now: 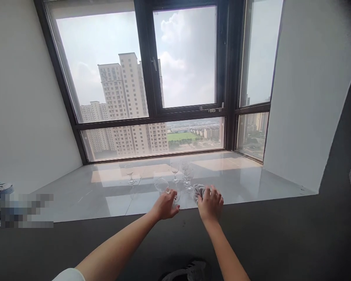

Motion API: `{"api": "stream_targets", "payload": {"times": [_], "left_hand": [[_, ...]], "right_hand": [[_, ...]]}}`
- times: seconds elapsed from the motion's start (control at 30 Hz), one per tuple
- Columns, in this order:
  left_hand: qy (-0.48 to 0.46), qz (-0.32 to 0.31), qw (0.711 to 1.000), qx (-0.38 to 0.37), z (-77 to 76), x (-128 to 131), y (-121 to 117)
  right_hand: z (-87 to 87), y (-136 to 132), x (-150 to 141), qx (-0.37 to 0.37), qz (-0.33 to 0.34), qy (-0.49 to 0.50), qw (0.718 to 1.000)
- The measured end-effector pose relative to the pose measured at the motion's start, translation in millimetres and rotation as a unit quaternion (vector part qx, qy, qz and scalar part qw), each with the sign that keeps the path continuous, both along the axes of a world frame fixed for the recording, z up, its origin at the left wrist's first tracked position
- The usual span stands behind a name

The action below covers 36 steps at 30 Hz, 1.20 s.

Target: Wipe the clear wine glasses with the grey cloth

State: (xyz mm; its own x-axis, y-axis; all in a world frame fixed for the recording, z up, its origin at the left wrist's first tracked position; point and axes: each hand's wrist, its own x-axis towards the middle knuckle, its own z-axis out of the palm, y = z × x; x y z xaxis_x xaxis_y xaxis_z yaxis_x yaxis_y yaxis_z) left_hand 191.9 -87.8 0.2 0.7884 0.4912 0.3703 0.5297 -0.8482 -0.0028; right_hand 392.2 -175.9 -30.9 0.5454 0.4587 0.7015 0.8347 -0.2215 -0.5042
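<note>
My left hand is closed round the stem of a clear wine glass, which tilts with its bowl to the left and its foot to the right. My right hand grips a crumpled grey cloth at the front of the sill. Just beyond my hands several stemmed glasses stand upright in a group, among them one nearer glass and one at the group's left. Farther left a single wine glass stands apart.
The glossy tiled window sill has a front edge close to my wrists. A dark-framed window rises behind it, with walls on both sides. At the far left is a dark container, partly blurred out.
</note>
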Motion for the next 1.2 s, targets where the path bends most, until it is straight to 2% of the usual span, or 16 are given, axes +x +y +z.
{"api": "stream_targets", "payload": {"times": [0.07, 0.1, 0.23, 0.37, 0.53, 0.73, 0.9, 1.2], "left_hand": [[0.0, -0.001, 1.0, 0.002, 1.2, 0.6, -0.3], [0.001, -0.003, 1.0, 0.005, 1.9, 0.8, -0.5], [-0.001, -0.011, 1.0, 0.015, 3.8, 1.3, -1.2], [-0.004, -0.011, 1.0, 0.021, 3.7, 1.0, -0.6], [-0.017, -0.005, 1.0, 0.013, 1.7, 0.6, 2.4], [-0.03, 0.029, 0.999, -0.002, -1.1, -0.6, 4.9], [-0.012, 0.042, 0.999, -0.021, -3.0, -1.8, 8.5], [0.041, 0.056, 0.995, -0.07, -3.1, 1.1, 15.8]], "right_hand": [[-5.7, -1.7, 5.8, 0.004, -0.065, -0.084, 0.994], [-7.9, -2.4, 7.4, 0.001, -0.073, -0.111, 0.991], [-15.4, -0.3, 8.7, -0.018, -0.034, -0.159, 0.987], [-25.8, 6.1, 10.0, -0.006, -0.021, -0.163, 0.986], [-38.4, 7.7, 19.8, 0.015, -0.037, -0.144, 0.989], [-42.8, 6.6, 25.1, 0.023, -0.042, -0.127, 0.991], [-48.4, 6.5, 22.3, 0.009, -0.026, -0.145, 0.989], [-70.7, 13.3, 30.9, 0.039, -0.001, -0.185, 0.982]]}}
